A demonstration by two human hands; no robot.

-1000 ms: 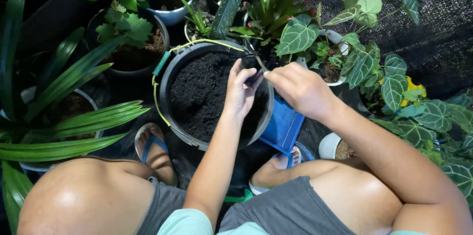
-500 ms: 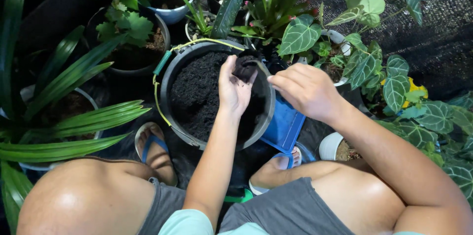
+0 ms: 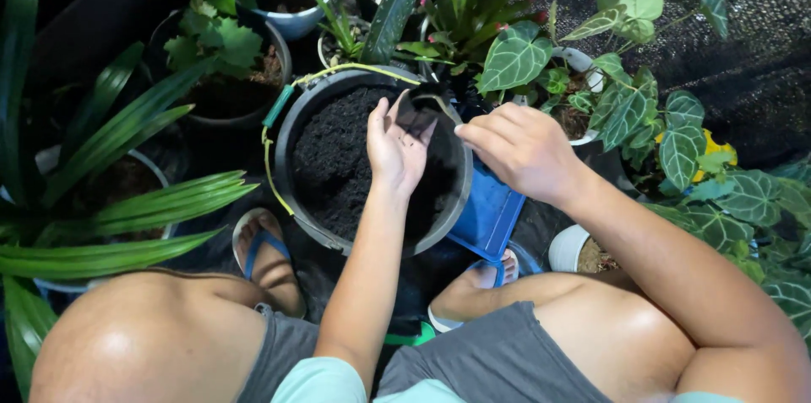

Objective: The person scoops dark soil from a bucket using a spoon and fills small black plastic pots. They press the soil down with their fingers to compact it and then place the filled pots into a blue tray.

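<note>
Both hands have shifted: the left hand now lies open, palm up, over the soil, and the right hand hovers beside it, fingers loosely curled, gripping nothing visible. Leafy plants ring the grey bucket. A blue tray leans against its right side. A small black pot sits just above the left fingertips.

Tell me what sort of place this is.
Likely a home garden or plant nursery corner: potted plants crowd round, a bucket of dark soil sits on the ground, and black shade netting covers the side.
</note>
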